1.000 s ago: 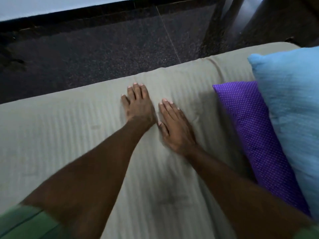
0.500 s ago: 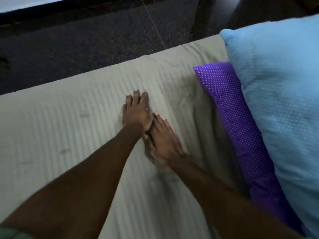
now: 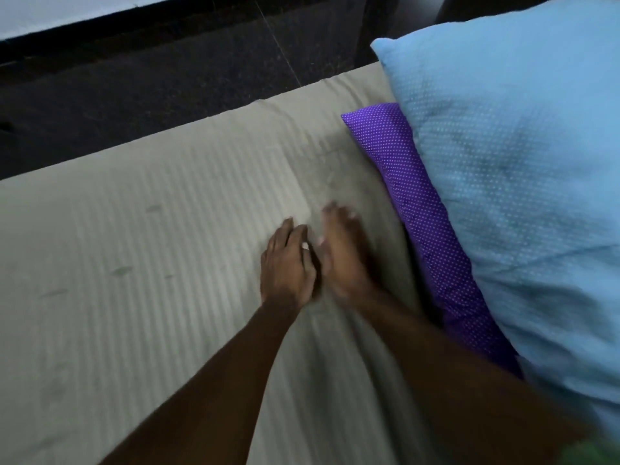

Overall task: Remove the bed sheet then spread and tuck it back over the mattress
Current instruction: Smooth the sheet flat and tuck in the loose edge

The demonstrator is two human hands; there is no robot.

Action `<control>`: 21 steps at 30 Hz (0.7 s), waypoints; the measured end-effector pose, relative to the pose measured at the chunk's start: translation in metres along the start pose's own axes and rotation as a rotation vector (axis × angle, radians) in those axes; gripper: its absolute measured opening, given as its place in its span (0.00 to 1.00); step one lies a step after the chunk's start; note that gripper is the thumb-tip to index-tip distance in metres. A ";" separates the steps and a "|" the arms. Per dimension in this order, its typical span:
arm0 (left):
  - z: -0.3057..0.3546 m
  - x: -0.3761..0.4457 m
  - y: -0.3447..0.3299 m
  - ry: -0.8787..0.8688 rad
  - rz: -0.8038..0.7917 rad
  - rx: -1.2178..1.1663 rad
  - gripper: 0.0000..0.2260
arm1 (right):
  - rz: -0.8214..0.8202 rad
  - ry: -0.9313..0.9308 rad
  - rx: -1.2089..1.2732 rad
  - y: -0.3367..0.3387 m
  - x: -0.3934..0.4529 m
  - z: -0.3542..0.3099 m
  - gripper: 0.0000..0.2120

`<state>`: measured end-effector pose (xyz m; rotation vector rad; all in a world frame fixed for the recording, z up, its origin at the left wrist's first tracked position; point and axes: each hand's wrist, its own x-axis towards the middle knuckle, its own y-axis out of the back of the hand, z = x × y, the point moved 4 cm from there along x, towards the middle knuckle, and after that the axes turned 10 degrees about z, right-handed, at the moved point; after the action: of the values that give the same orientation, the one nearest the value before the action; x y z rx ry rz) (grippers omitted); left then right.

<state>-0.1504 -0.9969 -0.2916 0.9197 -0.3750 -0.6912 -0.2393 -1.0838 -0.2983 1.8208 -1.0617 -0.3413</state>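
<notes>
Dark floor (image 3: pixel 151 82) beyond bed. Beige bed sheet (image 3: pixel 134 297) spread over mattress. Left hand (image 3: pixel 288 263) and blurred right hand (image 3: pixel 345 256) side by side, fingers flat on sheet, holding nothing. Purple pillow (image 3: pixel 419 213), blue pillow (image 3: pixel 520 162) right.

Both arms reached forward, the left hand (image 3: pixel 288 263) and the blurred right hand (image 3: pixel 344 253) lying palm-down side by side, fingers straight, thumbs nearly touching.

Head view, close, down over bed sheet (image 3: pixel 134 297)
</notes>
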 end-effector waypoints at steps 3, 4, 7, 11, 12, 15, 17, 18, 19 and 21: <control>0.004 -0.019 -0.001 0.023 0.026 -0.017 0.22 | -0.198 0.303 -0.019 -0.006 -0.074 -0.013 0.33; 0.005 -0.026 -0.002 0.009 0.016 0.032 0.21 | -0.146 0.358 -0.051 -0.003 -0.082 0.003 0.32; 0.022 -0.034 -0.008 -0.023 -0.031 0.097 0.22 | 0.094 0.145 -0.105 0.025 -0.058 0.067 0.28; 0.048 -0.047 -0.021 -0.068 -0.113 0.054 0.20 | 0.351 -0.364 -0.070 0.044 -0.041 0.102 0.23; 0.051 -0.049 -0.023 -0.049 -0.114 0.020 0.20 | 0.379 -0.360 -0.099 0.045 -0.044 0.093 0.24; 0.058 -0.059 -0.022 0.062 -0.042 -0.075 0.18 | 0.206 -0.110 -0.187 0.041 -0.086 0.047 0.28; 0.062 -0.066 -0.020 0.123 -0.017 -0.063 0.16 | -0.034 0.165 -0.203 0.028 -0.131 0.031 0.31; 0.066 -0.074 -0.020 0.131 -0.026 -0.048 0.16 | -0.099 0.250 -0.199 0.026 -0.149 0.039 0.32; 0.068 -0.081 -0.021 0.118 -0.040 -0.041 0.15 | -0.132 0.266 -0.198 0.029 -0.155 0.054 0.32; 0.069 -0.095 -0.026 0.051 -0.078 -0.037 0.15 | -0.023 0.177 -0.271 0.045 -0.148 0.080 0.31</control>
<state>-0.2688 -0.9836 -0.2750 0.9189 -0.2813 -0.7424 -0.3990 -1.0228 -0.3314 1.5899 -0.8294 -0.3151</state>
